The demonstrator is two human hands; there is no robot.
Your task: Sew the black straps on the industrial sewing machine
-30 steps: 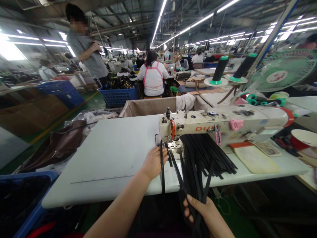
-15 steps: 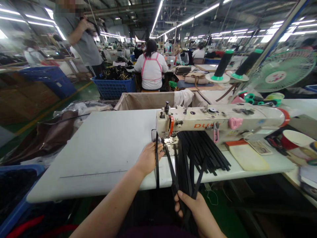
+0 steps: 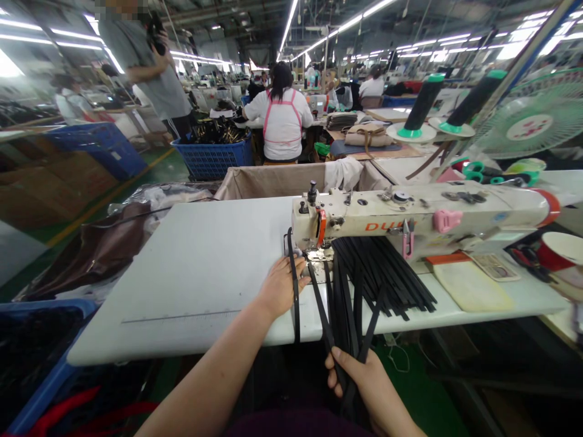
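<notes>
My left hand (image 3: 279, 288) lies on the white sewing table beside the needle plate (image 3: 319, 257), its fingers stretched out toward the presser foot. A narrow black strap (image 3: 296, 318) runs across the back of these fingers and hangs past the table's front edge. At that edge, my right hand (image 3: 357, 373) is closed around a bunch of black straps (image 3: 345, 315), thumb on top. Their far ends reach under the arm of the sewing machine (image 3: 428, 209). More black straps (image 3: 387, 276) lie fanned out on the table to the right of the needle.
Pink-handled thread snips (image 3: 407, 240) hang on the machine's front. A yellowish pad (image 3: 473, 285) lies at the right. Two black thread cones (image 3: 421, 106) and a green fan (image 3: 528, 124) stand behind. A fabric-lined bin (image 3: 273, 181) adjoins the table's far edge. Co-workers are beyond.
The view has shifted slightly, so the machine and table sit further right. Both hands keep nearly the same place at the machine. The standing person at the back left has moved their hands.
</notes>
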